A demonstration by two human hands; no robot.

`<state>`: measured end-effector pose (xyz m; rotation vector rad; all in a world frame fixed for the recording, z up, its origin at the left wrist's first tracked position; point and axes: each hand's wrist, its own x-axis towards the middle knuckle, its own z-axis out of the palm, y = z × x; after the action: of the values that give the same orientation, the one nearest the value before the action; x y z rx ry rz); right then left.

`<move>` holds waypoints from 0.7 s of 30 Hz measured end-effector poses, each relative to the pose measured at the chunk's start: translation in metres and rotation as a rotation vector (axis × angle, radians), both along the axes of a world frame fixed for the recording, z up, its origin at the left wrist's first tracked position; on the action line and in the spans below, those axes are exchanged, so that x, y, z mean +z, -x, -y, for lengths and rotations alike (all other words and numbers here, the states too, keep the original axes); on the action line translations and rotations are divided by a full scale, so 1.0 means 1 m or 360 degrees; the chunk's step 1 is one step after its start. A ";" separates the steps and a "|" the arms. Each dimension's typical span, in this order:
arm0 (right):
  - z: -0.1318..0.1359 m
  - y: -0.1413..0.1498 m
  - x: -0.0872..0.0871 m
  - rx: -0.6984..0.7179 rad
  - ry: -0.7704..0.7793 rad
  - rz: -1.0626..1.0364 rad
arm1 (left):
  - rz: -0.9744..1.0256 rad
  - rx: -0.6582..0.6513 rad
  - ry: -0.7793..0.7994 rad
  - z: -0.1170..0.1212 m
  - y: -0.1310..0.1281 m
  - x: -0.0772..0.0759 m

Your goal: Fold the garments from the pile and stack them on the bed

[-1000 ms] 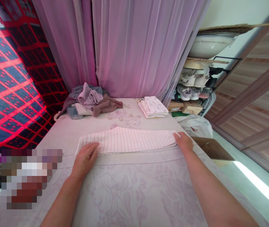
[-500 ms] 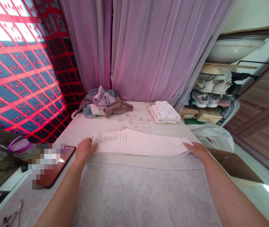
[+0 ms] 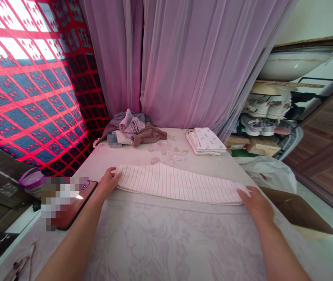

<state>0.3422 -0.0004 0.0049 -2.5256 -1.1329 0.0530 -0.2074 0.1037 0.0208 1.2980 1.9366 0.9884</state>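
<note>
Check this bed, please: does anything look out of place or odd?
The pink-striped folded cloth lies slanted across the bed, its right end nearer the person. Beyond it, a crumpled clothes heap looks untidy beside the neat folded stack.

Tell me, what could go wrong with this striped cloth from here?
The right hand works near the edge of the bed, so the striped cloth might slip toward the cardboard box below. The left hand is close to a phone in a red case, which could get bumped.
</note>
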 end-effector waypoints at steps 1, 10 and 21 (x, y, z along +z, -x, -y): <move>-0.001 0.005 0.001 0.0015 -0.0044 0.0093 | 0.0110 -0.0003 -0.0018 0.003 -0.001 0.000; -0.054 0.212 0.049 0.1458 -0.0575 -0.0136 | 0.1260 -0.0209 -0.0027 0.013 -0.009 0.007; -0.069 0.391 0.033 0.1869 -0.0416 -0.0202 | 0.1371 -0.0351 -0.0088 0.009 -0.006 0.004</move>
<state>-0.0489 0.0689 0.0376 -1.3202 -2.1945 0.3275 -0.2015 0.0950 0.0251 0.8620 1.0920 1.2218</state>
